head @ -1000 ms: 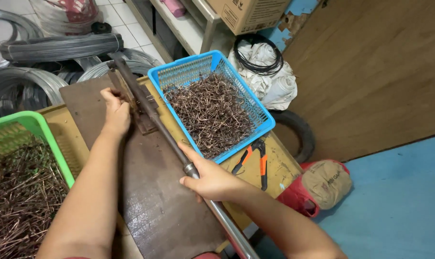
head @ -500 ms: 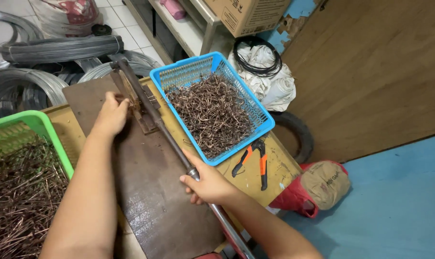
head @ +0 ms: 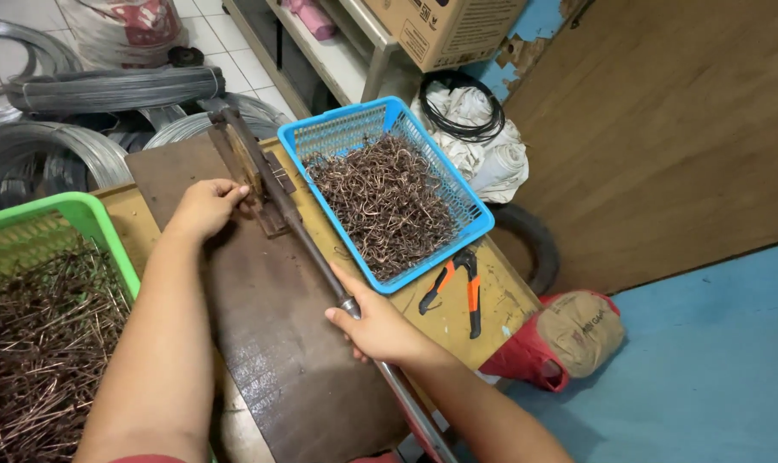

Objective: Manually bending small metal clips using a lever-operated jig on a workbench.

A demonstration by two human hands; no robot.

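Observation:
A long metal lever bar (head: 313,255) runs from a rusty bending jig (head: 250,176) down toward me, over a dark brown steel plate (head: 277,343). My right hand (head: 376,321) is closed around the lever near its middle. My left hand (head: 202,206) rests at the left side of the jig, fingertips against it; whether it pinches a wire there is hidden. A blue plastic basket (head: 470,201) to the right of the jig holds several bent copper-coloured wire hooks. A green basket (head: 97,227) at the left holds straight wire pieces.
Orange-handled pliers (head: 458,287) lie on the yellowish tabletop (head: 492,300) by the blue basket. Coils of grey wire (head: 106,90) lie on the floor behind. A red and tan sack (head: 578,334) sits by the table's right corner, below a wooden wall.
My left hand has stayed at the jig. My right hand kept its grip and the lever swung slightly; the view shifted a little.

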